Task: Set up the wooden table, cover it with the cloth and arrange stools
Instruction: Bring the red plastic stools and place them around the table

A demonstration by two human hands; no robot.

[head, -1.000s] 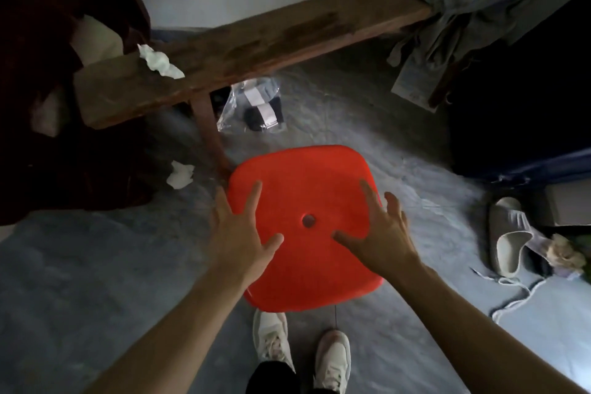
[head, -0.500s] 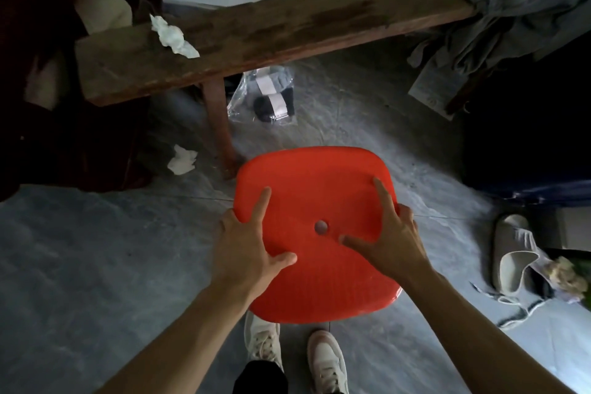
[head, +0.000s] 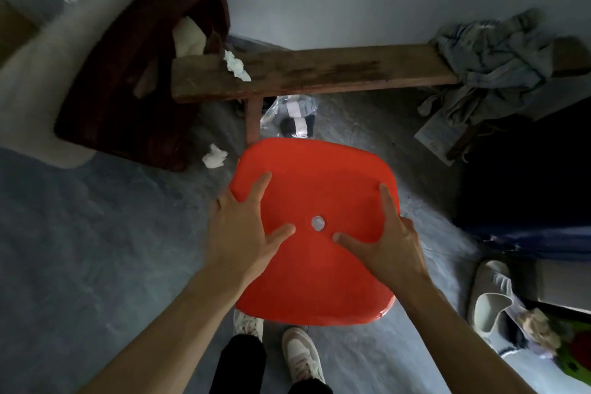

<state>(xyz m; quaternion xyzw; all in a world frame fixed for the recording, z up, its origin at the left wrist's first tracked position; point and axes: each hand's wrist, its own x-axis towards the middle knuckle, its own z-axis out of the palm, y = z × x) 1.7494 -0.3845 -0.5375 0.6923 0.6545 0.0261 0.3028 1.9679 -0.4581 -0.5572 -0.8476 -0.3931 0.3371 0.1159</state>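
A red plastic stool [head: 313, 189] with a small hole in the middle of its seat fills the centre of the view, seen from above; its legs are hidden under the seat. My left hand [head: 240, 233] grips the seat's left side, thumb and forefinger spread on top and the other fingers curled over the edge. My right hand [head: 390, 249] holds the right side the same way. A long wooden bench [head: 319, 70] stands just beyond the stool by the wall. A crumpled grey cloth [head: 492, 64] lies heaped on the bench's right end.
A dark red piece of furniture [head: 134, 99] leans at the left of the bench. A tissue [head: 236, 65] lies on the bench and another tissue [head: 215, 156] on the floor. A plastic bag [head: 294, 115] sits under the bench. A grey slipper [head: 489, 297] lies right. My feet [head: 300, 352] are below the stool.
My hands came down onto the seat and took hold of its two sides. The view has tilted up, showing more of the wall and the dark red furniture.
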